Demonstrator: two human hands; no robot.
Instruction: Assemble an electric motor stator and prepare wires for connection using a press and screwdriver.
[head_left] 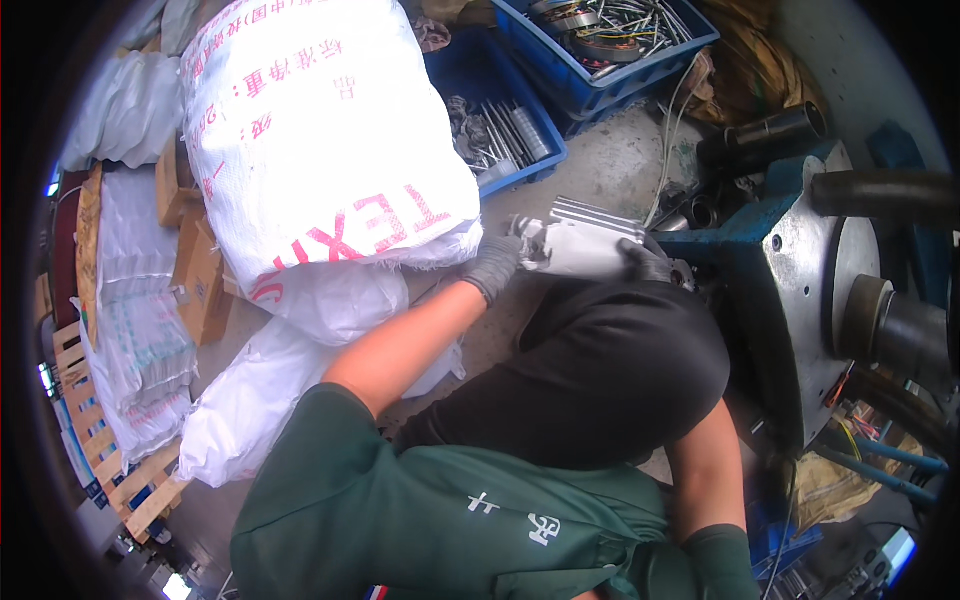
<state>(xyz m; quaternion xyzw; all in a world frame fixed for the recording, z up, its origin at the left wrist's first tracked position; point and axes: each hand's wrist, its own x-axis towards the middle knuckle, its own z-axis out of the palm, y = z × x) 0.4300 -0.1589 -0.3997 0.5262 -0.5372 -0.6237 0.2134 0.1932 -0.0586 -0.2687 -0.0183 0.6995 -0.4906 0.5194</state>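
Observation:
Beyond my bent knee, a silver metal housing (582, 248) with ribs along its far side lies between my two gloved hands. My left hand (495, 264), in a grey glove, grips its left end, where the surface looks rough or blurred. At the right end, my right hand (645, 262) holds it in a dark grey glove, fingers curled over the edge. Part of that hand and its forearm are hidden behind my knee. Close by my left hand bulges a large white woven sack (330, 140) with red print.
Blue crates of metal rods and ring-shaped parts stand ahead, one nearer (545, 125) and one farther (640, 70). A blue machine (790, 290) with a round steel flange rises at the right. Cardboard boxes (203, 280) and a wooden pallet (150, 490) lie left.

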